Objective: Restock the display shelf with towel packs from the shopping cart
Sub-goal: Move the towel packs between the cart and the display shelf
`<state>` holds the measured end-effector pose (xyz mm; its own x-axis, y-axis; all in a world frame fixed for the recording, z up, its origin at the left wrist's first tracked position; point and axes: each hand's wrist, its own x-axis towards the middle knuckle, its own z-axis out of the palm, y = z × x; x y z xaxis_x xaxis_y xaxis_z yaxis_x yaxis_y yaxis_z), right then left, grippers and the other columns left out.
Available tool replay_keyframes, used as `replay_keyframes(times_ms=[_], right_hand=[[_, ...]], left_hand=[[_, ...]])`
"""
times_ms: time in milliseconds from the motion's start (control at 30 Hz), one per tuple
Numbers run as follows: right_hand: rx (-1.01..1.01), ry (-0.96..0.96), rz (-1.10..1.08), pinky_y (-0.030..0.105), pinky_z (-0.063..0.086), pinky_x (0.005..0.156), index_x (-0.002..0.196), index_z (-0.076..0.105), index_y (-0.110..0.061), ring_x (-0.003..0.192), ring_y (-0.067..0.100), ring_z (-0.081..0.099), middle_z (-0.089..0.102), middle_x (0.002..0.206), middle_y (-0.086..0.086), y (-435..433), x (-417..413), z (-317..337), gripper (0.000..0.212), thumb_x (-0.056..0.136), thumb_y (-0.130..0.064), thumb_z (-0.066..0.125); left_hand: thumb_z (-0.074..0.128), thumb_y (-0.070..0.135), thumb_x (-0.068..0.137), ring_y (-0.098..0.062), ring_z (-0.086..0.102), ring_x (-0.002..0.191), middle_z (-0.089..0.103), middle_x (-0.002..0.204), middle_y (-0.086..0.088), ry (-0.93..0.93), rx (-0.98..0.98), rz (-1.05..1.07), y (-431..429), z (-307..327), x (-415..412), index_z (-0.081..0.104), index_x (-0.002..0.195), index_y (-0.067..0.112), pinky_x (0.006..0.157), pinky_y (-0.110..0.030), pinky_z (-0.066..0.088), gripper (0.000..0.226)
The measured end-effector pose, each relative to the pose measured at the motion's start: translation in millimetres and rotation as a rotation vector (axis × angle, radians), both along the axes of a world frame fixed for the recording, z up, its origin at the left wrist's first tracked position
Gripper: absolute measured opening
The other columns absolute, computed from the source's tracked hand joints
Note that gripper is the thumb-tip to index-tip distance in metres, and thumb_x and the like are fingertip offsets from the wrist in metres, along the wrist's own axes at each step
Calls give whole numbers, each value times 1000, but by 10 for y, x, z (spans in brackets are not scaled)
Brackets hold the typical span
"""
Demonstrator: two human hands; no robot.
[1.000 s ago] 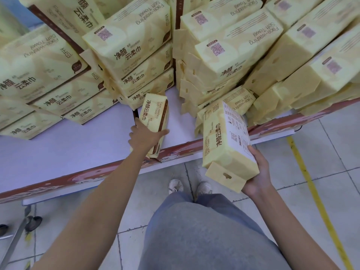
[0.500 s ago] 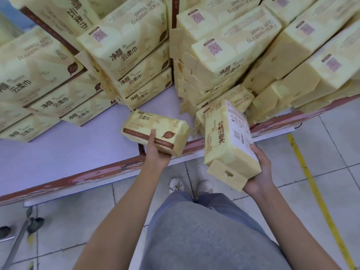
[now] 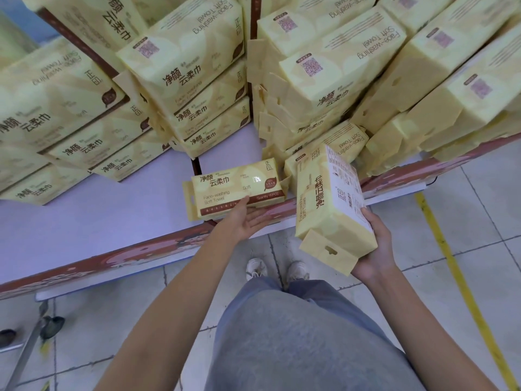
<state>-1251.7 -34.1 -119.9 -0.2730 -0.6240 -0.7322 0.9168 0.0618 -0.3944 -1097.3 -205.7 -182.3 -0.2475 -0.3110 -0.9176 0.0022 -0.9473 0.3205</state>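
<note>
The display shelf (image 3: 107, 221) already carries several stacks (image 3: 197, 88) of towel packs along its rear, so restocking appears well advanced. One flat pack (image 3: 236, 187) lies label-up at the shelf's front edge, in the gap before the stacks. The left hand (image 3: 244, 222) is spread, palm up, with straight fingers touching the near face of this pack without clasping it. On this evidence the pack is set down but not yet pushed back or aligned. The right hand (image 3: 376, 249) curls its fingers round a second pack (image 3: 329, 204), held on end just beside the flat pack; it awaits placement. The shopping cart cannot be identified in view, so the remaining quantity cannot be determined.
</note>
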Motion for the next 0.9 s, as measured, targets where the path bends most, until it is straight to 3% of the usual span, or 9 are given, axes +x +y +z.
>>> replay_keyframes(times_ms=[67, 133, 233, 333, 433, 533, 667, 800, 900], right_hand=[[-15, -17, 4, 29, 53, 64, 74, 78, -25, 68, 19, 68, 72, 84, 0, 0, 1, -11, 30, 82, -36, 50], [-44, -9, 22, 29, 54, 63, 77, 78, -24, 68, 20, 68, 72, 85, 0, 2, 15, -2, 22, 73, -36, 60], [-79, 10, 41, 30, 55, 64, 84, 77, -24, 71, 20, 69, 73, 88, 1, 12, 35, -11, 39, 47, -37, 80], [-65, -1, 21, 29, 56, 62, 93, 71, -23, 69, 19, 68, 72, 87, 1, 17, 38, -26, 27, 70, -35, 63], [-48, 7, -2, 29, 55, 58, 90, 71, -24, 66, 19, 68, 72, 84, 0, 26, 41, -34, 25, 73, -34, 56], [-43, 3, 8, 30, 55, 56, 95, 69, -23, 66, 19, 68, 72, 83, 0, 31, 65, -35, 33, 65, -36, 62], [-56, -18, 20, 33, 55, 61, 107, 65, -22, 73, 20, 69, 73, 91, 1, 27, 80, -94, 78, 33, -37, 87], [-38, -31, -7, 33, 55, 63, 108, 64, -22, 74, 20, 69, 73, 93, 1, 13, 101, -120, 80, 33, -36, 87], [-34, -28, -19, 32, 56, 62, 109, 64, -22, 74, 20, 69, 73, 93, 1, 4, 121, -110, 68, 44, -37, 82]], left_hand=[[48, 32, 98, -28, 70, 84, 67, 101, -15, -81, -80, -108, -76, 126, 104, 56, 111, -2, 69, -29, 56, 37], [59, 31, 91, -19, 63, 54, 64, 74, -7, -301, -339, -221, -163, 172, 236, 61, 85, 6, 49, -23, 50, 26], [72, 39, 78, -17, 56, 72, 59, 74, 0, -690, -945, -499, -401, 126, 443, 59, 80, 15, 63, -26, 41, 27], [75, 52, 71, -23, 51, 105, 61, 104, -2, -862, -1187, -943, -751, 43, 527, 59, 110, 20, 82, -35, 42, 53], [75, 59, 67, -30, 40, 127, 52, 132, -8, -874, -1166, -1149, -1043, 12, 509, 49, 131, 22, 100, -45, 35, 79], [79, 55, 65, -27, 42, 130, 44, 143, -6, -608, -969, -1314, -1235, -6, 450, 39, 141, 22, 104, -41, 36, 92], [77, 67, 55, -26, 52, 115, 55, 129, -4, -596, -892, -1595, -1308, -37, 378, 46, 132, 18, 96, -37, 43, 96], [82, 55, 59, -25, 56, 100, 57, 110, -5, -563, -797, -1584, -1342, -61, 318, 40, 115, 15, 82, -37, 46, 81], [84, 53, 57, -24, 57, 92, 57, 100, -5, -531, -775, -1544, -1341, -88, 325, 36, 104, 16, 73, -36, 44, 77]])
